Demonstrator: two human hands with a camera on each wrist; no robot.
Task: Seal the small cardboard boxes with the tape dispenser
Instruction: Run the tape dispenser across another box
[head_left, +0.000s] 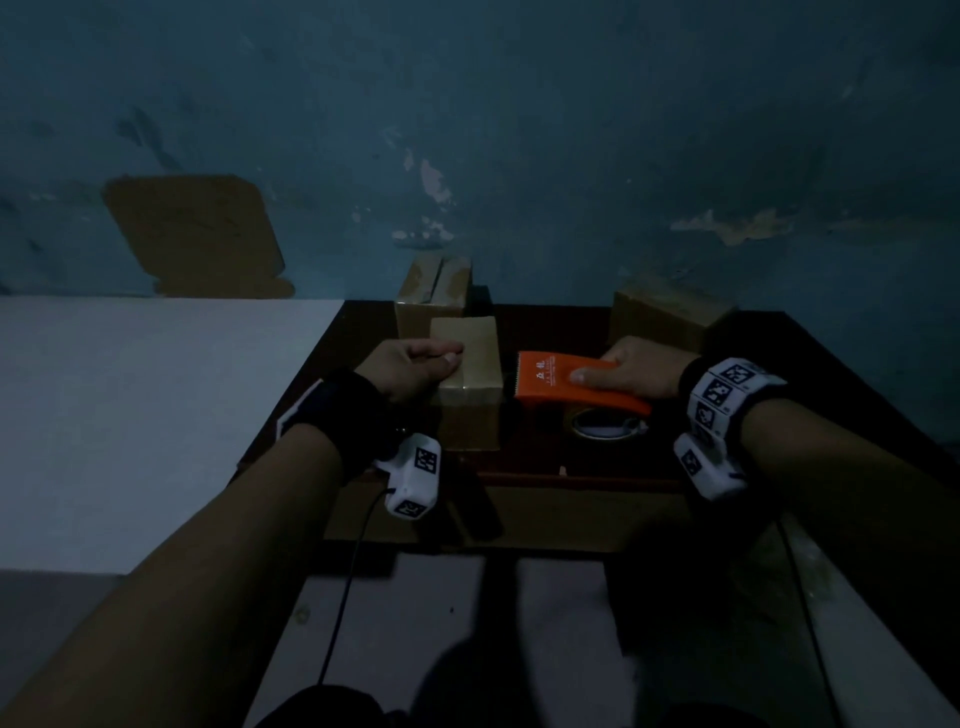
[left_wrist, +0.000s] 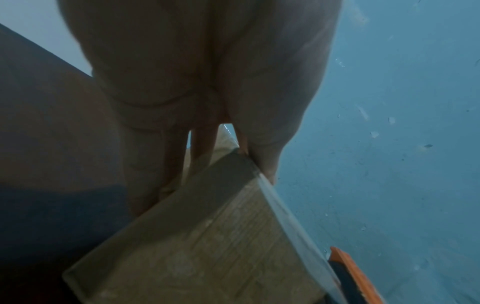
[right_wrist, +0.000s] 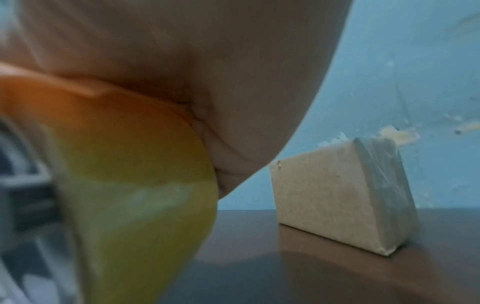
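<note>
Both loaded: left grip (head_left: 410, 364) clamps box (head_left: 467, 338); my right grip (head_left: 639, 371) holds tape dispenser (head_left: 550, 379) just right of box, facing it.

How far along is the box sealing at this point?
Done: the rear right box carries glossy tape over one face. In hand: the left hand holds the front box, a clear strip already along its edge, while the right hand grips the orange tape dispenser beside it, toothed end towards the box. Left: the rear left box shows a dark seam between its flaps; whether it is taped is unclear.
</note>
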